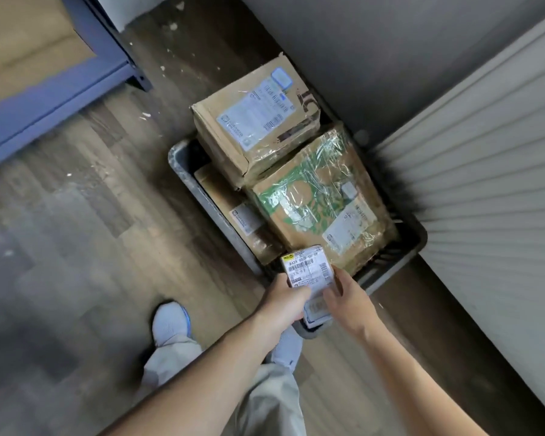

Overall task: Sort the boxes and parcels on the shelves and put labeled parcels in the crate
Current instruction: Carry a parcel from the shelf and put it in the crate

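Gripping hands: left hand (283, 298) and right hand (348, 298) both clasp the small labeled parcel (307, 267).
Parcel: over the grey crate (183, 165), at its near edge.
Hidden: bottom cardboard box (221, 196) partly covered by the taped box (315, 196); label print blurred.

Soft, dim indoor light is falling, seemingly from overhead; glare is glinting off the tape-wrapped box (321, 196), motion blur is smearing the floor (60, 247) at left, and wide-angle distortion is bending lines near the frame's edges.
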Available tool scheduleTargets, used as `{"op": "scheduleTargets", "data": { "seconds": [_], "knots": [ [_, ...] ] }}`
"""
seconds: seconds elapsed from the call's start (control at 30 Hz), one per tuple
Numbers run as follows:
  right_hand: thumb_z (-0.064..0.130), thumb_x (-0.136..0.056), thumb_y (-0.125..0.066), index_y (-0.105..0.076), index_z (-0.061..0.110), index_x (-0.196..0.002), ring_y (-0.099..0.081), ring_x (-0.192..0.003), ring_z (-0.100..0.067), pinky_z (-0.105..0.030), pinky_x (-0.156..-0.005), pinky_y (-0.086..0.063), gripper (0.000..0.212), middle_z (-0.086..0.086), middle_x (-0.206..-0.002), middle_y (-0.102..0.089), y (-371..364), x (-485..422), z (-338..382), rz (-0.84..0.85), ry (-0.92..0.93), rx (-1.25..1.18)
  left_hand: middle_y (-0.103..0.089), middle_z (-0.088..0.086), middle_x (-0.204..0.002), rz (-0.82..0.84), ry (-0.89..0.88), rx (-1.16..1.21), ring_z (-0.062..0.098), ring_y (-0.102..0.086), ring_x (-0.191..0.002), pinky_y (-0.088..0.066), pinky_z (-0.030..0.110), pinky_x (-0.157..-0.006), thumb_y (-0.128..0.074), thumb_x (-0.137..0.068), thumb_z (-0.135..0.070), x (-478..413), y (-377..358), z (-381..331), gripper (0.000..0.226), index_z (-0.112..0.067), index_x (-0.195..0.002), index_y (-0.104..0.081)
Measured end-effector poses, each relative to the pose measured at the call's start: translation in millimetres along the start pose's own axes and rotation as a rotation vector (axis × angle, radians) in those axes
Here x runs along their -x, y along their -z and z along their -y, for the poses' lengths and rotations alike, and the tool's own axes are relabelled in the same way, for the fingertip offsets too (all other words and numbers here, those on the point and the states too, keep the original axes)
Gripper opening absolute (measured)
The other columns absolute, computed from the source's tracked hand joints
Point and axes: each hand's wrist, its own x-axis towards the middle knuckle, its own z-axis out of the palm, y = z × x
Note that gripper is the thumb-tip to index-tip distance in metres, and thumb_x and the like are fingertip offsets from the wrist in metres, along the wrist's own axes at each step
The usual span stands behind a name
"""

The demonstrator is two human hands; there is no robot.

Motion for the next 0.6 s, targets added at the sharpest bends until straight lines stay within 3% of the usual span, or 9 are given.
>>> {"op": "scheduleTargets", "data": {
  "seconds": [0.17, 0.27, 0.37, 0.47, 0.6],
  "knots": [
    [0.015, -0.1, -0.046, -0.044, 0.013, -0.136, -0.055, -0.091, -0.018, -0.028, -0.068, -0.035, 0.036, -0.001, -0.111, -0.061, 16, -15, 6, -0.148, -0.007, -0.157, -0.065, -0.008, -0.117, 0.045, -0.158, -0.146, 0.015, -0.06, -0.111, -0.048, 0.04, -0.101, -0.052, -0.086, -0.014, -12, -12, -28, 0.038, -0.039, -0.115, -0.051],
    [0.018, -0.1, -0.046, -0.044, 0.013, -0.117, -0.052, -0.072, -0.013, -0.032, -0.059, -0.037, 0.018, -0.001, -0.093, -0.06, 27, -31, 12, -0.235, -0.076, -0.222, -0.066, -0.011, -0.12, 0.04, -0.287, -0.291, 0.014, -0.059, -0.115, -0.047, 0.031, -0.097, -0.049, -0.09, -0.008, -27, -23, -60, 0.042, -0.031, -0.123, -0.059],
    [0.023, -0.098, -0.047, -0.049, 0.004, -0.11, -0.052, -0.086, -0.026, -0.034, -0.072, -0.04, 0.023, -0.014, -0.108, -0.055, 37, -50, 11, -0.334, -0.149, -0.218, -0.064, -0.008, -0.128, 0.035, -0.348, -0.482, 0.018, -0.058, -0.116, -0.047, 0.035, -0.099, -0.05, -0.09, -0.015, -41, -39, -89, 0.04, -0.028, -0.128, -0.057],
    [0.028, -0.096, -0.051, -0.048, 0.0, -0.122, -0.054, -0.105, -0.034, -0.04, -0.088, -0.047, 0.039, -0.018, -0.121, -0.054, 42, -65, 2, -0.334, -0.215, -0.274, -0.06, -0.004, -0.132, 0.05, -0.372, -0.645, 0.022, -0.057, -0.115, -0.047, 0.04, -0.099, -0.051, -0.091, -0.017, -57, -58, -100, 0.044, -0.024, -0.135, -0.049],
    [0.024, -0.096, -0.054, -0.027, 0.002, -0.141, -0.057, -0.109, -0.033, -0.034, -0.077, -0.043, 0.057, -0.017, -0.128, -0.056, 44, -66, -11, -0.203, -0.264, -0.332, -0.053, 0.004, -0.14, 0.076, -0.395, -0.796, 0.026, -0.053, -0.122, -0.046, 0.036, -0.103, -0.049, -0.091, -0.013, -74, -80, -89, 0.052, -0.021, -0.142, -0.043]
  ]
}}
